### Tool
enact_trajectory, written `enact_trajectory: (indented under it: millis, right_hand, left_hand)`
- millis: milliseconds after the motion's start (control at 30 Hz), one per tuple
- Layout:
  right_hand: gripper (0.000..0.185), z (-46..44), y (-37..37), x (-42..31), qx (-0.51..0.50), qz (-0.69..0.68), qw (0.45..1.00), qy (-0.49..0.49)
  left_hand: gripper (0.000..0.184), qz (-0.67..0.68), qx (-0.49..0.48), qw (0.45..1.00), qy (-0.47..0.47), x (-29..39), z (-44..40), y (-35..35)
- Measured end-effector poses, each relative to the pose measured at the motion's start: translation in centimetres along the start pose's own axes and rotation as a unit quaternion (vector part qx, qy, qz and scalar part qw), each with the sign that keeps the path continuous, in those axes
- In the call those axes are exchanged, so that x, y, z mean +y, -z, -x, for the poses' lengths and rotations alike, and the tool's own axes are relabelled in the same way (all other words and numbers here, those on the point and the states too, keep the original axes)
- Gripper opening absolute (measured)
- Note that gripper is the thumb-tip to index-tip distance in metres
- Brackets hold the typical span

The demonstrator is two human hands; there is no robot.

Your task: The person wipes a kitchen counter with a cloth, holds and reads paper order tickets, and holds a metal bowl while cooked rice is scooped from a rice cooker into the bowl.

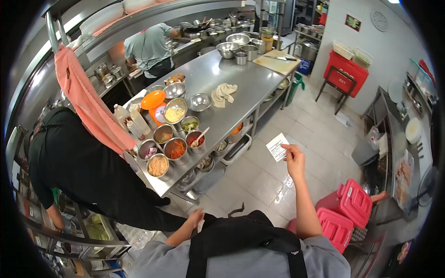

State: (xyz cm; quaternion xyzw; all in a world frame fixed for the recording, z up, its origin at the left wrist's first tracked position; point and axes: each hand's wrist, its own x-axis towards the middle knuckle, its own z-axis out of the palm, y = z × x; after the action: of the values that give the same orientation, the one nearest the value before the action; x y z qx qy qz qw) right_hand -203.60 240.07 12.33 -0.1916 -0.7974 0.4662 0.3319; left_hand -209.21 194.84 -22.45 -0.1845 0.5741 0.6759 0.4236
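My right hand [295, 162] is raised in front of me over the floor. Its thumb and fingers pinch the corner of a white printed paper slip [277, 147]; the print is too small to read. Low at my waist, beside the black apron [241, 238], is my left hand [195, 218]. Its fingers are curled closed, and a small pale thing shows just under them that I cannot make out. The steel worktable [236, 111] stands ahead of my left hand, with metal pots of shredded cheese [174, 114], orange strips [176, 149] and pale shreds [158, 166] at its near end.
A co-worker in black [92, 162] bends over shelves at left; another in a grey-green shirt [148, 48] stands at the back counter. Pink lidded bins [352, 204] stand at right, near another person's hand [381, 197]. A knife lies on a cutting board [273, 65].
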Motion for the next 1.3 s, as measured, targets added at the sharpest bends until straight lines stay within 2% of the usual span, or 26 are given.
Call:
enact_trajectory:
  millis: [100, 133, 200, 233, 300, 367, 400, 433, 467, 500, 533, 567, 700, 900, 933, 967, 1000, 1033, 1067, 1100, 1133, 1167, 1200, 1233, 1267, 1300]
  right_hand:
    - [0.02, -7.7, -2.4, 2.3, -0.027, -0.066, 0.997, -0.012]
    - [0.019, -10.9, -3.4, 2.6, -0.037, -0.096, 0.995, -0.015]
    - [0.02, -18.4, -6.0, 2.1, -0.031, -0.126, 0.991, 0.038]
    - [0.02, -22.3, -7.1, 0.6, -0.025, -0.127, 0.989, 0.071]
    - [0.021, -30.0, -10.6, -1.4, -0.025, -0.242, 0.967, 0.073]
    - [0.022, -37.2, -13.6, -4.8, -0.05, -0.3, 0.947, 0.107]
    - [0.023, -40.7, -15.3, -6.4, -0.062, -0.328, 0.933, 0.132]
    - [0.023, -44.3, -17.4, -7.5, -0.072, -0.372, 0.912, 0.154]
    - [0.023, -46.7, -18.7, -9.6, -0.087, -0.41, 0.9, 0.121]
    - [0.024, -49.9, -20.4, -10.5, -0.085, -0.385, 0.906, 0.156]
    - [0.024, -52.0, -22.1, -11.9, -0.091, -0.419, 0.892, 0.145]
    - [0.025, -54.8, -24.5, -12.8, -0.064, -0.47, 0.861, 0.183]
    - [0.025, -60.8, -30.0, -15.5, -0.075, -0.493, 0.848, 0.179]
    - [0.025, -63.8, -33.0, -16.9, -0.116, -0.435, 0.879, 0.157]
    - [0.024, -64.5, -33.4, -17.3, -0.095, -0.429, 0.881, 0.177]
    - [0.024, -65.4, -34.5, -17.4, -0.085, -0.426, 0.878, 0.201]
    - [0.022, -65.8, -34.2, -17.4, -0.039, -0.246, 0.929, 0.275]
    - [0.025, -65.5, -34.6, -17.6, -0.034, -0.235, 0.923, 0.302]
    - [0.028, -64.7, -34.4, -17.4, -0.044, -0.272, 0.912, 0.305]
    - [0.031, -63.5, -33.9, -17.1, -0.061, -0.325, 0.898, 0.29]
    - [0.034, -62.0, -33.4, -16.3, -0.08, -0.378, 0.883, 0.267]
    - [0.038, -59.3, -33.0, -15.8, -0.1, -0.431, 0.864, 0.239]
    - [0.041, -56.5, -32.7, -15.1, -0.124, -0.469, 0.848, 0.215]
    - [0.038, -52.4, -32.4, -14.4, -0.169, -0.553, 0.801, 0.156]
    - [0.036, -47.7, -32.3, -13.1, -0.146, -0.5, 0.829, 0.202]
    - [0.034, -44.3, -34.0, -9.9, -0.199, -0.451, 0.841, 0.224]
  left_hand:
    - [0.033, -0.099, 0.06, 0.988, -0.1, 9.8, -4.0, -8.3]
    - [0.033, -0.092, 0.069, 0.988, -0.101, 10.8, -5.5, -10.2]
    - [0.033, -0.14, 0.047, 0.97, -0.192, 12.2, -8.1, -12.8]
    - [0.033, -0.132, 0.06, 0.971, -0.19, 12.5, -8.0, -13.4]
    - [0.032, -0.316, 0.011, 0.923, -0.22, 11.5, -8.9, -14.2]
    - [0.031, -0.373, -0.022, 0.901, -0.22, 6.5, -11.9, -11.3]
    - [0.033, -0.472, 0.045, 0.856, -0.205, 3.5, -12.6, -9.7]
    - [0.035, -0.421, 0.129, 0.888, -0.132, 3.9, -8.2, -11.7]
    - [0.039, -0.223, 0.127, 0.965, -0.052, 2.2, -6.3, -11.6]
    - [0.038, -0.209, 0.159, 0.965, -0.002, 1.3, -4.7, -11.9]
    - [0.038, -0.228, 0.197, 0.952, 0.05, 0.2, -3.0, -12.3]
    - [0.038, -0.231, 0.227, 0.941, 0.094, -0.1, -1.5, -13.3]
    - [0.038, -0.213, 0.293, 0.918, 0.16, -0.2, 0.4, -18.9]
    - [0.037, -0.236, 0.346, 0.902, 0.104, 6.7, -2.0, -27.1]
    - [0.037, -0.255, 0.353, 0.895, 0.094, 8.1, -2.7, -28.1]
    - [0.038, -0.326, 0.273, 0.905, -0.006, 2.6, -7.8, -23.1]
    - [0.036, -0.327, 0.316, 0.89, 0.038, 4.9, -8.7, -25.0]
    - [0.031, -0.319, 0.368, 0.87, -0.074, 2.5, -11.7, -24.4]
    - [0.03, -0.296, 0.294, 0.909, -0.021, 5.0, -11.5, -25.4]
    - [0.034, -0.356, 0.362, 0.857, -0.094, 5.7, -11.6, -27.2]
    - [0.032, -0.258, 0.375, 0.889, -0.044, 8.8, -9.8, -29.9]
    - [0.029, -0.277, 0.412, 0.862, -0.105, 6.6, -12.1, -29.8]
    - [0.031, -0.221, 0.343, 0.912, -0.051, 10.0, -8.4, -32.7]
    - [0.028, -0.273, 0.382, 0.877, -0.102, 6.9, -10.6, -33.0]
    - [0.026, -0.286, 0.337, 0.888, -0.126, 6.4, -9.0, -34.0]
    - [0.025, -0.296, 0.29, 0.898, -0.149, 6.3, -7.1, -35.2]
